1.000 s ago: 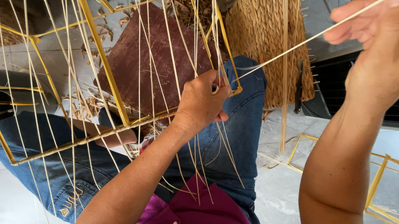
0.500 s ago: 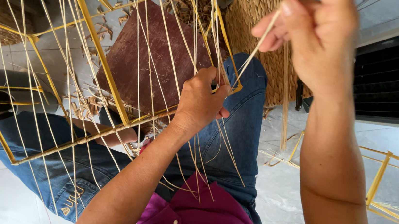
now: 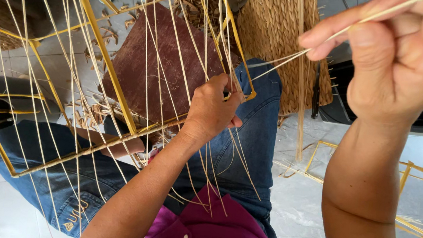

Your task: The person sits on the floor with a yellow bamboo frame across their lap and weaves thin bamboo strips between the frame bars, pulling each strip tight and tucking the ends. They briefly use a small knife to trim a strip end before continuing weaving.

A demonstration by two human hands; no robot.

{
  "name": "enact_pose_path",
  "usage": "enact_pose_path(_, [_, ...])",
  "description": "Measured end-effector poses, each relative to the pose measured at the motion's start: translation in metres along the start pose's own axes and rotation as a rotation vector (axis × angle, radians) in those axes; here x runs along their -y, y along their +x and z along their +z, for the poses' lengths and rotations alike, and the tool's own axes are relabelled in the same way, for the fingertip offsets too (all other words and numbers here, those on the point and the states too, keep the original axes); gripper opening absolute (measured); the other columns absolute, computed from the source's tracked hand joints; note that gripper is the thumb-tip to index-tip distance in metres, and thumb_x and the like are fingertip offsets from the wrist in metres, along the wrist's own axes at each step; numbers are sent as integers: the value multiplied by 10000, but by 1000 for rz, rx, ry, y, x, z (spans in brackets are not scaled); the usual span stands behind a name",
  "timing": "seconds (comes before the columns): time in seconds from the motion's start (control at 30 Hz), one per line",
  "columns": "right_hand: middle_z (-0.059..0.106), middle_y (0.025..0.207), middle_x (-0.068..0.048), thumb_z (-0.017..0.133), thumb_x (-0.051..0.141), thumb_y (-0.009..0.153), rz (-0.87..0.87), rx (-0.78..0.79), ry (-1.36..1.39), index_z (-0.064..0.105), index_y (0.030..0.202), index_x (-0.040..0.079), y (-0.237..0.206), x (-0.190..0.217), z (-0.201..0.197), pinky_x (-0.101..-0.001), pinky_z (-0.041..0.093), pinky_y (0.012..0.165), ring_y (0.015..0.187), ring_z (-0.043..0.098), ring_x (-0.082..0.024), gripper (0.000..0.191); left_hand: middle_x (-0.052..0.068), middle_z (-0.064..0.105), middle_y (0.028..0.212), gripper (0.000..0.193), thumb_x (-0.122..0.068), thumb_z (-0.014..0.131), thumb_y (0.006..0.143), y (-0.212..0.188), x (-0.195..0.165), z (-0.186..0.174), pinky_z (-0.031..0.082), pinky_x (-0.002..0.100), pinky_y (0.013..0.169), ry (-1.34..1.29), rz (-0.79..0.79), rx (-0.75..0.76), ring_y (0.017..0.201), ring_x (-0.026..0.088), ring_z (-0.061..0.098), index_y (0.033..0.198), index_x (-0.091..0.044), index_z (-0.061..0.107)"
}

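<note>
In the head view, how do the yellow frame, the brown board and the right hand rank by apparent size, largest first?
1. Yellow frame
2. Brown board and right hand: these look alike in area, but the hand is much nearer the camera, so I cannot rank them.

A dark red board point(image 3: 160, 62) lay on the pale tiled floor point(image 3: 295, 215), with brown trimmings point(image 3: 93, 113) scattered along its left and upper edges. A woven basket point(image 3: 276, 32) stood behind it to the right. More yellow frames point(image 3: 420, 206) lay flat on the floor at the right, well apart from the board.
</note>
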State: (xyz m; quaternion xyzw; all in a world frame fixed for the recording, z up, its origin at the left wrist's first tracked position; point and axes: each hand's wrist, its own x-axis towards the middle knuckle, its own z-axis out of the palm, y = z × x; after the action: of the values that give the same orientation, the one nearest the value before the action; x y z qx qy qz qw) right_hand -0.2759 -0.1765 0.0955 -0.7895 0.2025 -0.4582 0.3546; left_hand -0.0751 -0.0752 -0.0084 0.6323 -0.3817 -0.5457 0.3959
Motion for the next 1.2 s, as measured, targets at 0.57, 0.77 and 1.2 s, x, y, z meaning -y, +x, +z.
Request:
enact_pose_path(0.57, [743,894,-163,470,51,1147,572,214,110,473,1210,31,21,-83,62,-256,583,592,682,721,-156,67,111,717,778,126,-90,666,919,4,0,-4,579,261,388,-80,-63,34,500,157,733,943,17,602])
enact_pose_path(0.77, [757,829,-144,510,86,1089,728,302,29,521,1189,39,14,-96,78,-239,542,492,600,709,-136,111,83,707,750,129,-81,688,892,6,-3,-5,528,257,353,-99,-123,49,460,152,690,954,3,612])
enact_pose_path(1.2, [730,884,-28,640,236,995,950,112,319,740,1031,38,-151,-69,95,-211,471,609,735,632,-60,225,112,725,656,139,-94,660,923,9,1,-3,552,262,350,-68,-15,22,472,142,708,888,18,586])
